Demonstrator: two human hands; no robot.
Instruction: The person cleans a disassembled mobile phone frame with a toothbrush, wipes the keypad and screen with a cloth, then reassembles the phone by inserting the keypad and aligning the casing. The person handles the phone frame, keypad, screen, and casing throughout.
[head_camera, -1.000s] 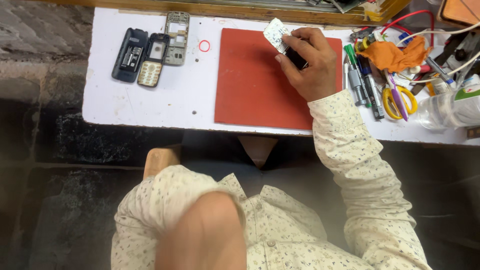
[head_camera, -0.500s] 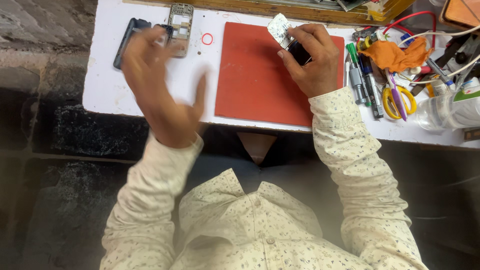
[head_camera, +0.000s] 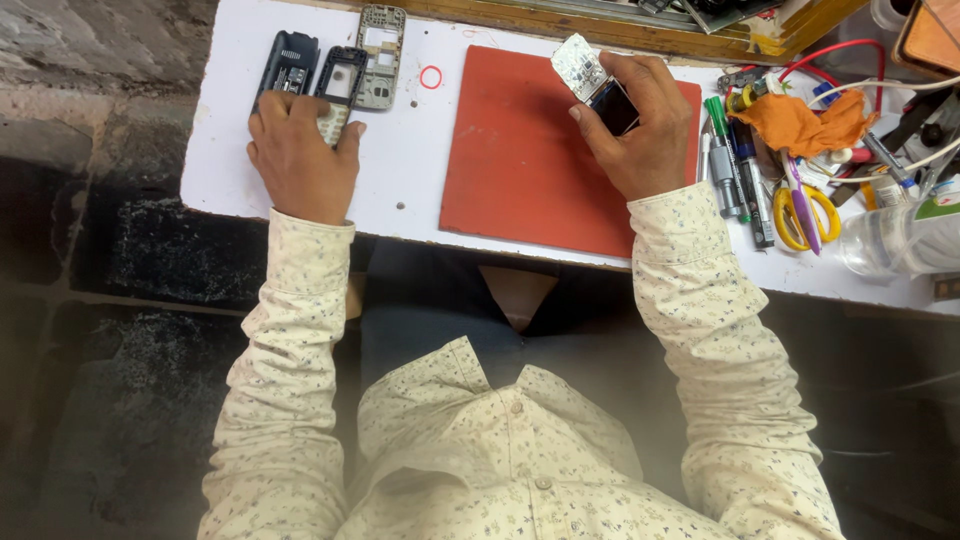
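My right hand (head_camera: 640, 130) holds a small phone circuit board with its dark screen (head_camera: 595, 82) above the red work mat (head_camera: 520, 170). My left hand (head_camera: 298, 155) rests on the white table (head_camera: 400, 190) at the left, fingers down on a pale keypad piece (head_camera: 333, 120). Just beyond its fingertips lie a dark phone back cover (head_camera: 288, 62), a black phone frame (head_camera: 342, 78) and a grey phone frame (head_camera: 378, 55). A small red ring (head_camera: 431, 77) lies between those parts and the mat.
Right of the mat lie pens and screwdrivers (head_camera: 735, 175), yellow-handled scissors (head_camera: 805, 215), an orange cloth (head_camera: 800, 120), red and white wires (head_camera: 850, 70) and a clear plastic bottle (head_camera: 900, 235). A wooden ledge (head_camera: 620, 35) runs along the table's far edge.
My left hand came up from my lap, reached across to the phone parts at the left and settled on the keypad piece. My right hand stayed put with the board.
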